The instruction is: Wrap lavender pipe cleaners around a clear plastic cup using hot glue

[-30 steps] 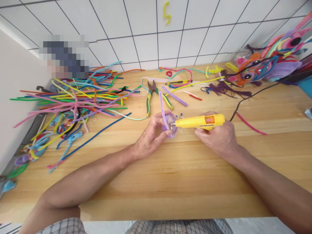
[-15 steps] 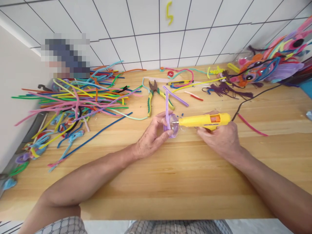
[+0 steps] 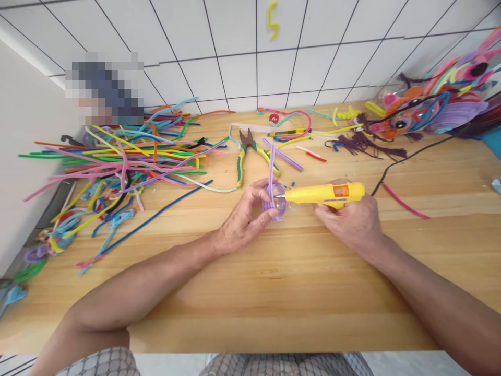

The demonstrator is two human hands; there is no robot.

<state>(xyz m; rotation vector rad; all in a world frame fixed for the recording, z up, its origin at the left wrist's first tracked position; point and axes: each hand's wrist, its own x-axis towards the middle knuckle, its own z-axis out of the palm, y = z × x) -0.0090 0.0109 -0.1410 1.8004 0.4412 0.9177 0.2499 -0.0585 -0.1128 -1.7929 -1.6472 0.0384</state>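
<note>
My left hand (image 3: 245,216) pinches a small clear round piece wrapped with a purple pipe cleaner (image 3: 271,177), whose free end sticks up and away from me. My right hand (image 3: 350,219) grips a yellow glue gun (image 3: 323,194) lying level, its metal tip touching the clear piece. A black cord (image 3: 407,155) runs from the gun's back toward the far right. Both hands hover just above the wooden table (image 3: 274,282).
A big heap of coloured pipe cleaners (image 3: 117,156) covers the left of the table. Pliers with yellow-green handles (image 3: 245,151) lie just beyond my hands. A colourful pipe-cleaner figure (image 3: 434,107) stands at the far right. A loose pink pipe cleaner (image 3: 403,201) lies right of the gun.
The purple pipe cleaner's free end has swung from leaning left to nearly upright. The glue gun stays with its tip at the clear piece; both hands barely moved.
</note>
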